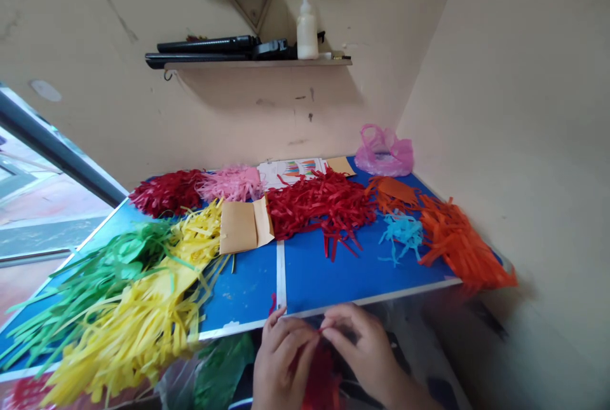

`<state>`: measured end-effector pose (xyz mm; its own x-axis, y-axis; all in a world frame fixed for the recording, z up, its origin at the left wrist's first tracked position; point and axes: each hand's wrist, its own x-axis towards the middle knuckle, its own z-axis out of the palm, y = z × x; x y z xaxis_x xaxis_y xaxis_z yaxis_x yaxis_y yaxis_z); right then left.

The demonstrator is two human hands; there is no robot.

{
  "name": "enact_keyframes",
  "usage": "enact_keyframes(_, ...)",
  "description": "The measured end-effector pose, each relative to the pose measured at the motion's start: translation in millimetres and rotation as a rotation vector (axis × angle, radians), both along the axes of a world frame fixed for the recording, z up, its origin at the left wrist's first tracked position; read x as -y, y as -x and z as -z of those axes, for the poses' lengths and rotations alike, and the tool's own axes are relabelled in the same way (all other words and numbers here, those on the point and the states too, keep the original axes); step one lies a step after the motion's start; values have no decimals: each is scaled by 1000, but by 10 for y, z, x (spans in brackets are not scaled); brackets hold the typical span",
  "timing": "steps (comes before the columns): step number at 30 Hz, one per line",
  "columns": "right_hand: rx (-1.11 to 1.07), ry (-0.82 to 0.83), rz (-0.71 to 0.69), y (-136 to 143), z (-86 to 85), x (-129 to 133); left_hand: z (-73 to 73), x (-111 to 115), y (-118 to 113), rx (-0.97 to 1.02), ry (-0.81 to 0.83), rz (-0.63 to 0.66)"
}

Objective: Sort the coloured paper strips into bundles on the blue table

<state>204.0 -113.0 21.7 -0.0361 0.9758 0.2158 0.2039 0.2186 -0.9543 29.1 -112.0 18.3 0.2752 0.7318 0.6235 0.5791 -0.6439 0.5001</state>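
Just below the table's front edge, my two hands meet fingertip to fingertip. My left hand (282, 356) is closed, thumb and fingers pinching the top of a red paper fringe (321, 375). Across from it, my right hand (359, 343) pinches the same red piece at a thin twisted bit. The fringe hangs between the hands, partly hidden by them and blurred. Beyond the hands, a large heap of red fringe (319, 203) lies on the blue table (328, 283). A small red scrap (272, 304) rests near the edge by my left hand.
Yellow fringe (138, 314) and green fringe (105, 270) spread over the left side. A brown cardboard piece (239, 225), pink fringe (233, 182), light-blue fringe (403, 236), orange fringe (457, 241) and a pink plastic bag (385, 152) lie farther back. A shelf (267, 65) holds a glue bottle (307, 32).
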Motion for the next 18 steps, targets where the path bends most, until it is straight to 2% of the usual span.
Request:
enact_keyframes(6,77,-108,22,-45,3,25,-40,15,-22,-17,-83,19)
enact_keyframes(9,110,-163,3,-50,10,24,-2,-1,-18,-43,-80,-7)
enact_keyframes(14,181,-253,-15,-32,-49,14,97,-7,-101,-80,89,-11)
enact_keyframes(16,194,-246,-54,-126,-58,10,101,52,-86,-53,144,-21)
enact_keyframes(18,244,-170,-108,-323,5,36,99,121,43,-16,234,-27)
